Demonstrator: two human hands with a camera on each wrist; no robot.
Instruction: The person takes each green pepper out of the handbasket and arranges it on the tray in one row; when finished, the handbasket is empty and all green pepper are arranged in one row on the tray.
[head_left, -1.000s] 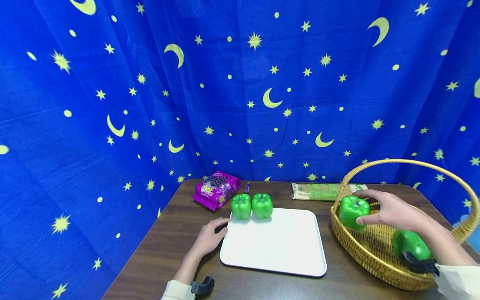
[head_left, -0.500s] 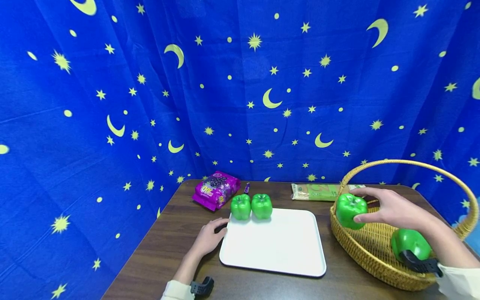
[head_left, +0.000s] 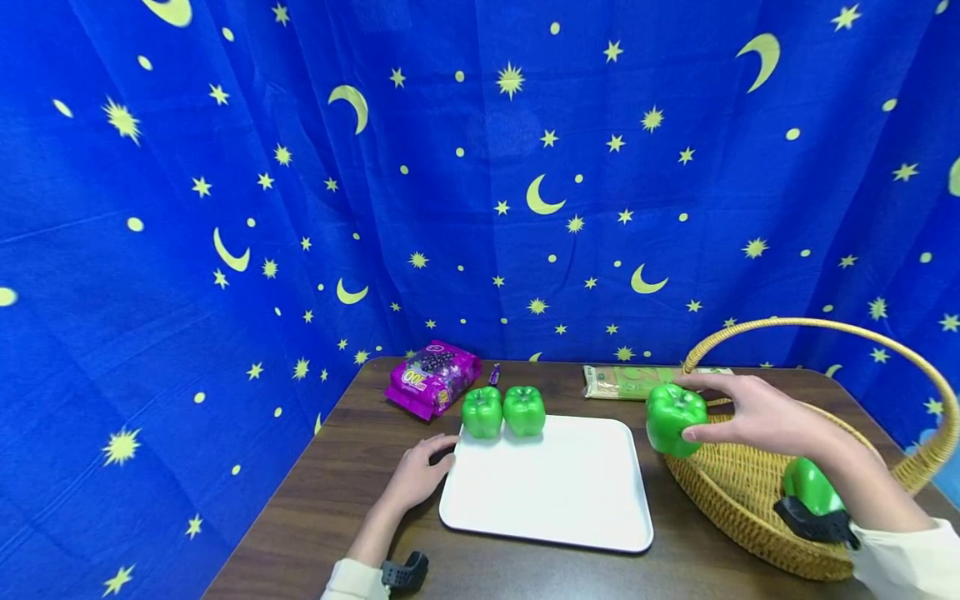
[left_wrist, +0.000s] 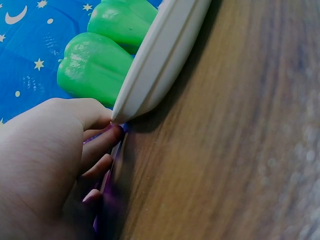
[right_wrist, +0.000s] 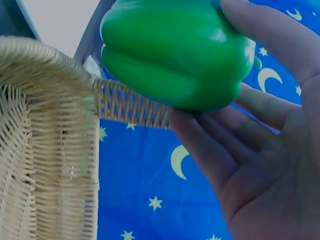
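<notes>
My right hand grips a green bell pepper between thumb and fingers, above the left rim of the wicker basket. In the right wrist view the pepper lies sideways, its stem toward the palm. Another bell pepper sits inside the basket, partly hidden by the wrist. My left hand rests beside the white tray, its thumb and forefinger touching the left edge. Two bell peppers stand side by side on the tray's far left corner, the left pepper and the right pepper.
A purple snack bag lies at the back left, with a small purple wrapped piece beside it. Behind the basket lies a flat green packet. The basket's tall handle arches over its opening. A blue curtain hangs behind the table.
My right hand has carried the bell pepper leftward from inside the basket to its left rim. The left hand and the tray have stayed put.
</notes>
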